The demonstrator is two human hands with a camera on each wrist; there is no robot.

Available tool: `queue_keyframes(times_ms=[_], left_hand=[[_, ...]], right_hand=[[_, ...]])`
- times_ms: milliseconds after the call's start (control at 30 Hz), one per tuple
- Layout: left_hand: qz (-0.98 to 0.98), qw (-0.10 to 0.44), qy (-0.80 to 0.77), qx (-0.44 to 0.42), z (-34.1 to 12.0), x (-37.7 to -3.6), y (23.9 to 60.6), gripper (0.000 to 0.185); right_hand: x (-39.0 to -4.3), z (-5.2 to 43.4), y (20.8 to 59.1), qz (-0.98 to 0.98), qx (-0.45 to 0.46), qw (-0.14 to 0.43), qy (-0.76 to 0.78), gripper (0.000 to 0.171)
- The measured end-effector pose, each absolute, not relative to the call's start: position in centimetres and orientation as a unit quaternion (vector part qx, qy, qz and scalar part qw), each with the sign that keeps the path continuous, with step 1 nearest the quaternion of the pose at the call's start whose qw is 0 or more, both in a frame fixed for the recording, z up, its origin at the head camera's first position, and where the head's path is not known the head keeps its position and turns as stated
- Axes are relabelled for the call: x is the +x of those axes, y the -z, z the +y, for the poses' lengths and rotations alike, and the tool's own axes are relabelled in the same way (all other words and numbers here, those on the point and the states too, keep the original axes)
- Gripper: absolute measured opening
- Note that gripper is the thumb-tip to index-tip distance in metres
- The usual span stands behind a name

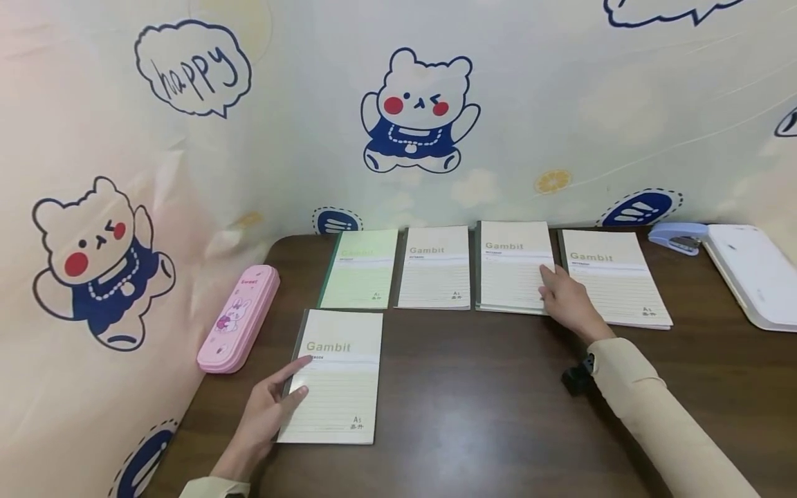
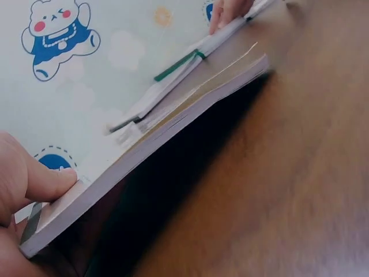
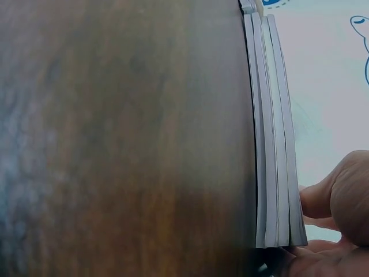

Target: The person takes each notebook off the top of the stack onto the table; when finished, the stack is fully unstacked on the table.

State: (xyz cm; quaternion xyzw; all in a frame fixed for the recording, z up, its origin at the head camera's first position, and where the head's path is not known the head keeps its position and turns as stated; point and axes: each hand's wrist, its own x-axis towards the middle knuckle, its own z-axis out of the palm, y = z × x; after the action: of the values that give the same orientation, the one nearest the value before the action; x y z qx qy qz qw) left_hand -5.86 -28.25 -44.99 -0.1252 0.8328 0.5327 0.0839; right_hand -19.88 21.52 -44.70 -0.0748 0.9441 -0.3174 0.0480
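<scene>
The left hand (image 1: 264, 408) gripped a Gambit notebook (image 1: 339, 408) by its spine side above the worktop (image 1: 461, 387); the right hand (image 1: 569, 301) pinched the back-row notebook stack (image 1: 510, 280), where even pressure seemed best for alignment.

The sleeves (image 1: 660, 409) are cream, the wrist camera (image 1: 578, 378) black.

In the head view, toward seven o'clock, a rectangular cream paper notebook (image 1: 336, 398) hides some fingers of the left hand (image 1: 263, 409); at three, the edge crops a flat white rounded slab (image 1: 756, 277).
</scene>
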Motion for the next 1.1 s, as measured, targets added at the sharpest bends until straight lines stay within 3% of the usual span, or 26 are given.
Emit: queue_keyframes(times_ms=[300, 533, 733, 933, 1100], left_hand=[[0.942, -0.036, -0.333, 0.011, -26.2, -6.9, 45.7, 0.045], [0.946, -0.032, -0.324, 0.012, -26.0, -7.7, 45.3, 0.046], [0.934, -0.069, -0.344, 0.074, -22.2, -12.8, 42.5, 0.043], [0.899, -0.020, -0.419, 0.126, -12.6, -19.7, 38.6, 0.048], [0.886, 0.050, -0.433, 0.155, -4.7, -24.2, 39.3, 0.053]], right_hand=[[-19.9, 22.7, 44.1, 0.945, -0.066, 0.045, 0.316, 0.052], [-19.9, 22.8, 43.7, 0.947, -0.065, 0.044, 0.310, 0.051], [-19.7, 22.9, 43.9, 0.948, -0.054, 0.041, 0.311, 0.051], [-19.8, 21.9, 44.6, 0.945, -0.049, 0.040, 0.321, 0.050], [-19.9, 21.0, 45.1, 0.945, -0.053, 0.034, 0.322, 0.050]])
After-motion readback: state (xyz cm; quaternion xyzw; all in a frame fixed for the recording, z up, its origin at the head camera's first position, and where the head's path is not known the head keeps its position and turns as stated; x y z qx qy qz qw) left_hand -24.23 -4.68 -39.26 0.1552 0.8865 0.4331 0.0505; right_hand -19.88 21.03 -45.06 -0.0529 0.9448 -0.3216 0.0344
